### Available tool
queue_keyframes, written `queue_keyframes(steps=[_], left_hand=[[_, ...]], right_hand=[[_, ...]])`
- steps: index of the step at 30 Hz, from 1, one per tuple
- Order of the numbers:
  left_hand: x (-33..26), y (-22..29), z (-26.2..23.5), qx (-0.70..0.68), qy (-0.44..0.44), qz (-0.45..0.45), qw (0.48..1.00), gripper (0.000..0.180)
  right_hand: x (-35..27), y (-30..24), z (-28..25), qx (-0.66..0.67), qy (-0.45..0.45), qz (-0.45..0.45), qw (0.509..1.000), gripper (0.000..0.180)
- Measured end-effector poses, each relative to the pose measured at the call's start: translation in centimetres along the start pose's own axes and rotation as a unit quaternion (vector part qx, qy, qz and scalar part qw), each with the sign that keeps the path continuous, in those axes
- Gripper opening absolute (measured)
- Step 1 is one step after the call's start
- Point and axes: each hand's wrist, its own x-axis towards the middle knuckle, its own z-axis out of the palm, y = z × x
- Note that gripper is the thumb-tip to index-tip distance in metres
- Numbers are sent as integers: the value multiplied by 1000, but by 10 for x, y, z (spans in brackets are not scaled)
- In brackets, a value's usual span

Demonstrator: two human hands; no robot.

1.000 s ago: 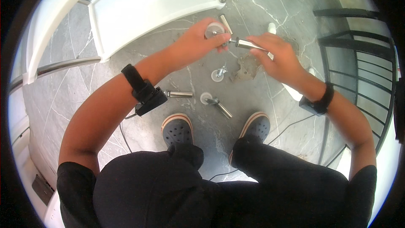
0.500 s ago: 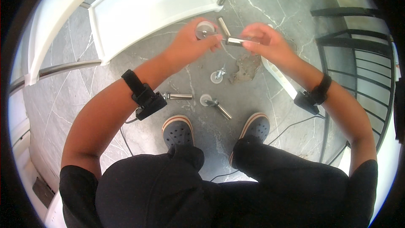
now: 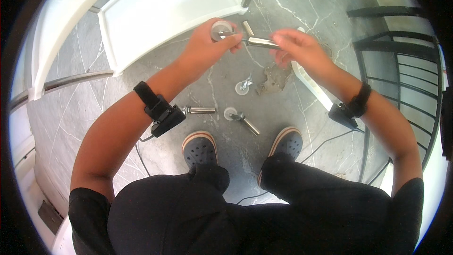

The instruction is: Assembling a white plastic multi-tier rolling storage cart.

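Note:
Out in front of me, my left hand is closed around a caster with a pale wheel. A short shiny metal tube reaches from the caster's stem side across to my right hand. The right thumb and fingers pinch the tube's far end. Where stem and tube meet, I cannot tell how deeply they are joined. Below them on the floor lies a loose caster, its threaded stem pointing up. Nearer my feet is a caster joined to a tube.
Another tube with a fitting lies by my left wrist, and one more tube lies beyond my hands. A white shelf frame stands at the far left, a black metal rack at the right. A ragged flat scrap and a white strip lie on the floor.
Both hands have shifted slightly, the left one leftward with the caster. More of the tube shows between the hands now, and the right fingers have changed their hold at its end.

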Motion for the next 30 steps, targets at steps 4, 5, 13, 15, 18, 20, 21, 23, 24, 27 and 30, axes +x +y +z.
queue_keyframes(steps=[4,5,13,15,18,20,21,23,24,27,30], left_hand=[[-1,-4,-2,-24,14,-6,1000,21],[-1,-2,-1,-22,10,1,1000,21],[-1,-3,-3,-6,-3,5,1000,23],[-2,-3,-1,-57,1,-18,998,25],[-3,-4,2,-82,6,-20,996,24],[-3,-3,3,-78,2,-11,997,24],[-2,-3,4,-74,-1,-1,997,24],[-3,2,5,-42,-1,5,999,24],[-3,4,5,-10,1,11,1000,23],[-4,5,5,54,-19,18,998,24],[-6,2,6,-4,2,1,1000,24]], right_hand=[[-1,10,1,-114,58,-179,976,26],[-2,8,-1,-107,41,-149,982,26],[0,5,-5,22,-55,46,997,28],[-1,5,7,-101,22,-40,994,28],[5,10,5,-160,31,-164,973,29],[3,6,4,-156,31,-146,976,24],[2,3,5,-152,31,-129,980,20],[2,1,2,-96,11,-72,993,23],[3,1,0,-40,-11,-16,999,25],[8,-2,-11,57,-109,142,982,32],[3,-3,10,-32,25,2,999,29]])
